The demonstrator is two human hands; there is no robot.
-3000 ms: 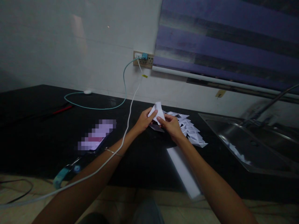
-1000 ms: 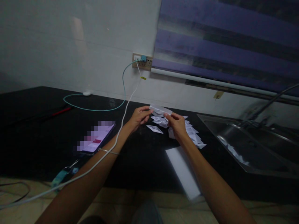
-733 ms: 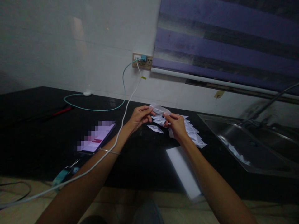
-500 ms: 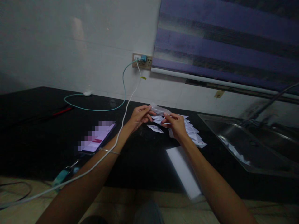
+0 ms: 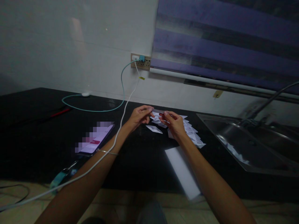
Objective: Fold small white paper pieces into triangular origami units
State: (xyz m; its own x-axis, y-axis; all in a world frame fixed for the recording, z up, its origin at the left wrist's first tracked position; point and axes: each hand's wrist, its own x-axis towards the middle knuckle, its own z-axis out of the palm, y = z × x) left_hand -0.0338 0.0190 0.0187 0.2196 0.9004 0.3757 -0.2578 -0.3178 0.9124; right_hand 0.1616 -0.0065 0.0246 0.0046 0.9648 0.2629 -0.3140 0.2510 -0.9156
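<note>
Between my two hands a strip of white paper (image 5: 158,111) is stretched, seen nearly edge-on. My left hand (image 5: 141,116) pinches its left end between thumb and fingers. At the other end my right hand (image 5: 174,122) grips it the same way. Below and behind the right hand lie several folded white paper pieces (image 5: 192,132), overlapping in rows on the black counter. One separate folded paper piece (image 5: 154,129) rests just in front of the hands. Nearer to me, beside my right forearm, is a stack of white paper strips (image 5: 183,172).
A lit phone (image 5: 99,138) lies left of my left forearm, a teal strap (image 5: 58,181) near it. The white cable (image 5: 121,124) crosses over that forearm from the wall socket (image 5: 141,62). At right is a metal sink (image 5: 233,140) with a faucet (image 5: 268,104).
The paper strip has tilted from showing its broad face to nearly edge-on, still held at both ends. My hands have barely moved, and the view has shifted slightly.
</note>
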